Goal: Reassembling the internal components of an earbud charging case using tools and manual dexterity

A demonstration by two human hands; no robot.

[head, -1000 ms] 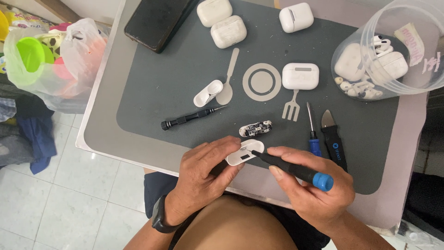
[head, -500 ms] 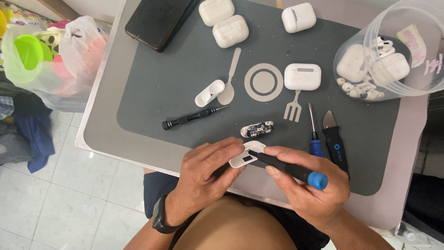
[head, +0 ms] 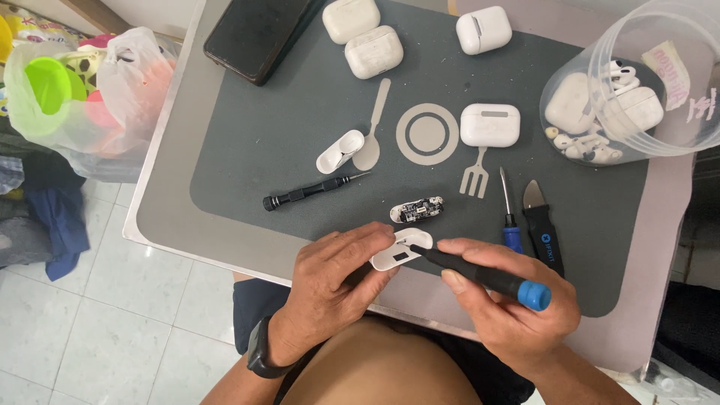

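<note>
Both hands work at the near edge of the dark grey mat (head: 285,142): the left hand (head: 337,281) is closed around a small white casing piece (head: 401,250), pinching it between thumb and fingers, and the right hand (head: 510,307) is clamped on a black screwdriver with a blue end cap (head: 480,276). The screwdriver tip sits in or at a dark opening of the casing piece; whether it engages a screw cannot be told. The casing piece is held just above the mat edge, close to the body, with its long axis running from lower left to upper right and its rounded end pointing up and to the right. The screwdriver's long axis runs from the blue cap at lower right to the tip at upper left. Judged from the layout, disassembly appears partly done: a small circuit module (head: 417,210) lies bare on the mat just beyond the hands, and an opened white shell (head: 340,151) lies farther up. A second black screwdriver (head: 311,192), a blue-handled driver (head: 510,214) and a black pry tool (head: 541,229) lie unused. Several closed white earbud cases (head: 490,124) on the mat and in the clear plastic tub (head: 637,82) appear untouched.
</note>
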